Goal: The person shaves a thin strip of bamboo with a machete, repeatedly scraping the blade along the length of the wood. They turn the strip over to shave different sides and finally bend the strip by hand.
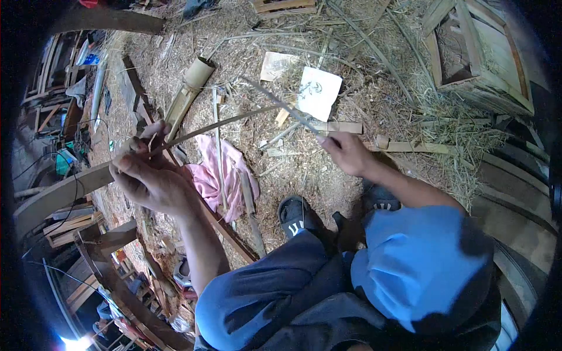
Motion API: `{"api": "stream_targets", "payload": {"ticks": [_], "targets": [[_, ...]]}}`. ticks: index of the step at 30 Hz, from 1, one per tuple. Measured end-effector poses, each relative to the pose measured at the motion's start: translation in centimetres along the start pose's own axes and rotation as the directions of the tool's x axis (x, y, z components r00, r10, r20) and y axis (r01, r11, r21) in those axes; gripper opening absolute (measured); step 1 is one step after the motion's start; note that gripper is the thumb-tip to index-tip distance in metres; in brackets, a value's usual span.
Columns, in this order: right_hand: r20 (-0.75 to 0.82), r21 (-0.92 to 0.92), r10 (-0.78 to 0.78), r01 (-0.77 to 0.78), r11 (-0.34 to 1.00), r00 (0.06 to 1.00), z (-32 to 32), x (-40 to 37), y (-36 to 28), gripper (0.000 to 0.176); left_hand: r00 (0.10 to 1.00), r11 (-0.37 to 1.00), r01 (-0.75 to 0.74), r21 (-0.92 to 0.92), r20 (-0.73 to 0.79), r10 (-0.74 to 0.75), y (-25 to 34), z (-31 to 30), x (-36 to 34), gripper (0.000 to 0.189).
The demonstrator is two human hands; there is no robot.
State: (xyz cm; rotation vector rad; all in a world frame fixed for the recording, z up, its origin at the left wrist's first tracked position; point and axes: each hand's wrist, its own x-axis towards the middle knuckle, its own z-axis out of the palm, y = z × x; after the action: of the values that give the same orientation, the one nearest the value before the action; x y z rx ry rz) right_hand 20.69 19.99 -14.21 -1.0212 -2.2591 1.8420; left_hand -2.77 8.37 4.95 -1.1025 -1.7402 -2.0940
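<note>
Plainly, left hand (pixel 143 172) gripping thin strip (pixel 227 121), right hand (pixel 346 153) clasping grey rod (pixel 282 105), white paper (pixel 323 98) with unreadable dark marks (pixel 311 88)

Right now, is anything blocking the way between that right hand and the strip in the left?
Nothing visible does. The long grey tool in the right hand overlaps the far end of the strip in this view; whether they touch, I cannot tell.

Head view — from above, facing forward and down at the floor (pixel 295 182).
</note>
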Motion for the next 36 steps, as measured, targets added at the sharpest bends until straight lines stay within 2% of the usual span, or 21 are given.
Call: {"api": "stream_targets", "payload": {"ticks": [1, 2, 4, 5, 6, 8, 13, 15, 16, 18, 19, 20, 22, 23, 25, 28, 29, 30, 33, 35, 36], "targets": [[0.119, -0.038, 0.114, -0.11, 0.993, 0.986, 0.2, 0.0, -0.5, 0.052, 0.992, 0.996, 0.09, -0.006, -0.091, -0.09, 0.6, 1.2, -0.3, 0.041], [0.12, -0.037, 0.119, -0.115, 0.993, 0.986, 0.7, 0.0, -0.4, 0.052, 0.992, 0.996, 0.094, -0.006, -0.089, -0.095, 0.3, 1.0, -0.4, 0.041], [0.034, -0.024, -0.018, 0.019, 1.0, 0.999, 1.8, 0.1, 0.1, 0.052, 0.969, 0.906, 0.229, -0.357, -0.006, -0.247, -0.4, 0.3, -0.6, 0.045], [0.023, 0.01, 0.009, -0.009, 1.0, 1.0, 2.0, 0.0, 0.2, 0.052, 0.98, 0.953, 0.196, -0.232, 0.077, -0.183, -0.5, 0.1, -0.7, 0.047], [0.024, 0.012, 0.014, -0.015, 1.0, 1.0, 2.2, 0.2, 0.4, 0.052, 0.979, 0.952, 0.201, -0.23, 0.08, -0.188, -0.6, 0.6, -0.6, 0.047], [0.004, 0.01, 0.021, -0.021, 1.0, 1.0, 2.5, 0.5, 0.8, 0.051, 0.988, 0.899, 0.111, -0.424, -0.046, -0.144, -0.5, 2.2, -0.7, 0.049], [0.054, 0.088, -0.027, 0.022, 0.996, 0.998, 2.3, 0.8, -1.9, 0.047, 0.986, 0.962, 0.109, -0.249, -0.095, -0.136, 0.3, 3.8, -1.7, 0.05], [0.035, 0.121, -0.151, 0.146, 0.982, 0.988, 2.4, 0.6, -2.8, 0.042, 0.975, 0.952, 0.137, -0.275, -0.129, -0.178, 0.5, 3.8, -1.6, 0.05], [0.041, 0.121, -0.145, 0.139, 0.983, 0.989, 2.5, 0.6, -2.1, 0.042, 0.963, 0.94, 0.156, -0.302, -0.164, -0.213, 0.4, 3.7, -1.6, 0.05], [0.065, 0.148, -0.008, -0.001, 0.989, 0.998, 3.5, 1.1, 0.9, 0.044, 0.974, 0.934, 0.15, -0.325, -0.116, -0.197, -0.1, 3.0, -1.4, 0.051], [-0.038, 0.151, 0.032, -0.026, 0.988, 0.999, 3.9, 2.0, 1.7, 0.047, 0.977, 0.922, 0.159, -0.353, -0.078, -0.198, -0.3, 2.6, -1.4, 0.051], [0.069, 0.106, 0.361, -0.366, 0.925, 0.93, 3.1, 2.2, 3.0, 0.051, 0.979, 0.909, 0.168, -0.381, -0.041, -0.199, -0.3, 2.3, -1.5, 0.052], [0.044, 0.083, 0.227, -0.23, 0.97, 0.973, 2.8, 1.9, 3.6, 0.051, 0.975, 0.928, 0.15, -0.34, -0.105, -0.196, -0.1, 3.1, -1.7, 0.051], [0.047, 0.087, 0.235, -0.239, 0.967, 0.971, 3.5, 1.6, 3.7, 0.051, 0.966, 0.946, 0.144, -0.291, -0.166, -0.199, 0.0, 3.4, -1.8, 0.051], [0.047, 0.31, -0.073, 0.055, 0.949, 0.996, 3.9, 0.8, 0.6, 0.051, 0.957, 0.956, 0.171, -0.238, -0.191, -0.219, -0.1, 3.4, -1.8, 0.051], [-0.056, 0.176, -0.151, 0.159, 0.972, 0.987, 4.9, 1.0, 1.8, 0.049, 0.95, 0.963, 0.165, -0.214, -0.228, -0.214, -0.6, 2.8, -1.6, 0.051], [-0.025, 0.232, 0.048, -0.041, 0.972, 0.999, 5.5, 1.4, 3.3, 0.05, 0.963, 0.944, 0.171, -0.281, -0.156, -0.221, -0.8, 2.1, -1.6, 0.051], [0.034, 0.182, 0.224, -0.226, 0.957, 0.974, 4.4, 2.0, 3.1, 0.05, 0.971, 0.921, 0.179, -0.345, -0.089, -0.222, -0.8, 1.8, -1.6, 0.052], [0.02, 0.201, 0.209, -0.209, 0.957, 0.978, 4.0, 2.1, 2.9, 0.051, 0.973, 0.936, 0.162, -0.313, -0.105, -0.204, -0.6, 2.1, -2.0, 0.051], [0.049, 0.21, -0.003, -0.008, 0.978, 0.999, 4.2, 1.0, 0.4, 0.053, 0.972, 0.936, 0.189, -0.296, -0.083, -0.222, -0.6, 1.7, -1.9, 0.051], [0.057, 0.205, -0.004, -0.008, 0.979, 0.998, 4.3, 0.9, 0.6, 0.053, 0.974, 0.937, 0.189, -0.293, -0.066, -0.216, -0.8, 1.5, -1.6, 0.051]]}}
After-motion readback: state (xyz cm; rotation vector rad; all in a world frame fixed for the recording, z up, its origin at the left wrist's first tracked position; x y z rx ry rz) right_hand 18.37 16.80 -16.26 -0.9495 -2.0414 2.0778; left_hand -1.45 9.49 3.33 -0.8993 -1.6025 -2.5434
